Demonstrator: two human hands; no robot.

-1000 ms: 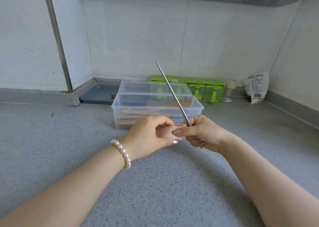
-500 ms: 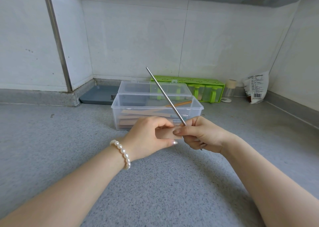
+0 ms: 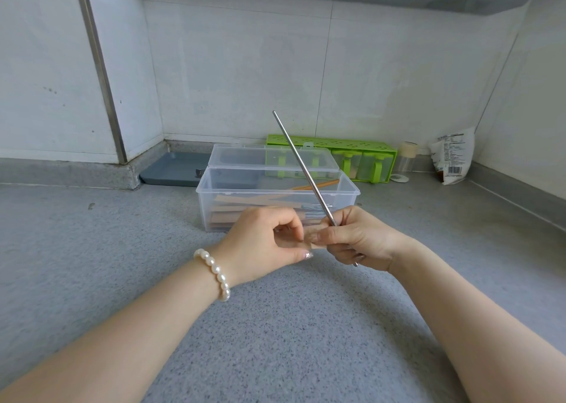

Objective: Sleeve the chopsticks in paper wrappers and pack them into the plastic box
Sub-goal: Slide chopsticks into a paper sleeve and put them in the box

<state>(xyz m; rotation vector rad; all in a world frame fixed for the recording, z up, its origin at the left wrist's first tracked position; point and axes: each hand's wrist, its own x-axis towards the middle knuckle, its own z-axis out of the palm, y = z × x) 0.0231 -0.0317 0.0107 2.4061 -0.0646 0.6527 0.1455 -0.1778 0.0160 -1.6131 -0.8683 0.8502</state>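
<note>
Right hand [image 3: 358, 238] gripping metal chopstick [image 3: 301, 166] near its lower end, rod angled up-left, left hand [image 3: 263, 240] pinching what looks like a tan paper wrapper [image 3: 309, 237] just beside it, partly hidden, open plastic box [image 3: 277, 192] just behind on grey counter [image 3: 275, 326], sleeved pairs inside.

Print too small to read on counter packet
A barcode and blurred lines mark the white plastic packet [image 3: 452, 156] against the wall.

Bare worktop [image 3: 92, 264] is left on either side of the hands. Passage straight ahead is blocked by the open plastic box [image 3: 277, 202]; behind it, a green rack [image 3: 330, 148] is set against the wall.
</note>
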